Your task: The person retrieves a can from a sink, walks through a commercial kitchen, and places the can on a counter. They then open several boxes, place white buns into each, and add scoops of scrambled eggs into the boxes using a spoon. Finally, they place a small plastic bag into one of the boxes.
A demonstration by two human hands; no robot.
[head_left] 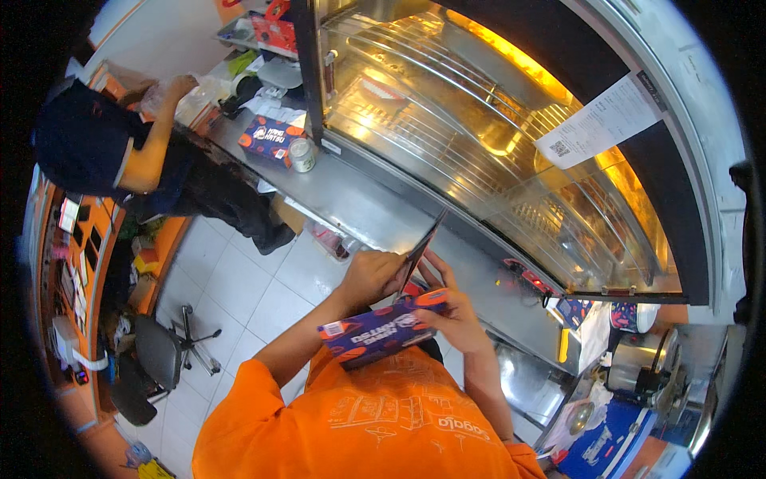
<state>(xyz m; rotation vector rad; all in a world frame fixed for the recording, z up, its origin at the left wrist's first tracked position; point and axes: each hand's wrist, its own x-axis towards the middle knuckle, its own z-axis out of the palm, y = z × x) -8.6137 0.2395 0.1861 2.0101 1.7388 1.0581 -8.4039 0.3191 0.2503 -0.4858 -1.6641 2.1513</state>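
Note:
In front of my orange shirt I hold a dark blue cardboard food box [379,334] with an orange and white print, tilted. My right hand [456,315] is closed around its right end, thumb on the printed side. My left hand [375,275] grips a thin dark panel [420,249], seen nearly edge-on, that rises beyond the box. It looks like the box's lid flap, but the join is hidden by my fingers. A bit of red shows between the hands. The inside of the box cannot be seen.
A lit glass warming cabinet [479,120] with wire racks stands on the steel counter [363,199]. Another printed box [271,140] and a can [302,155] are at the left. A co-worker [104,148] handles a plastic bag. An office chair [159,351] stands behind.

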